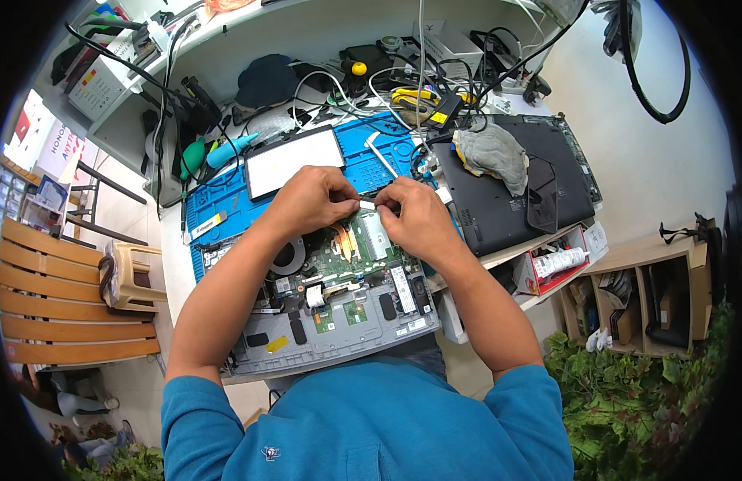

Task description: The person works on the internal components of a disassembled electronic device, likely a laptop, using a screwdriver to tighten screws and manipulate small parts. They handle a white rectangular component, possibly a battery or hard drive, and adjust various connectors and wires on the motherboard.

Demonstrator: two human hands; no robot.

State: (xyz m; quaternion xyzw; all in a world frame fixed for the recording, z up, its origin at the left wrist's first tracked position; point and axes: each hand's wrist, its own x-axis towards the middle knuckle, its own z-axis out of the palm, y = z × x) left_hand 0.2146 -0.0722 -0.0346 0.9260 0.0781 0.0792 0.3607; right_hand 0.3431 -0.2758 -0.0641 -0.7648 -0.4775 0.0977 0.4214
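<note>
An opened laptop base (347, 333) lies in front of me with its green circuit board (323, 260), copper heat pipes (343, 243) and round black fan (289, 258) exposed. Both hands meet over its far edge. My left hand (319, 196) pinches thumb and forefinger together there. A short way to its right, my right hand (411, 210) has its fingers bent and closed in a similar pinch. A small pale strip (367, 205) shows between the two sets of fingertips. The fingers hide what exactly each hand grips. A silver metal shield (375, 236) sits just below my right fingertips.
Beneath lies a blue work mat (214, 204) with a white-faced panel (295, 163) and a white-handled tool (381, 155). At right, a dark laptop (499, 204) carries a grey glove (491, 152). Tangled cables (387, 80) crowd the back. An open red box (551, 264) stands lower right.
</note>
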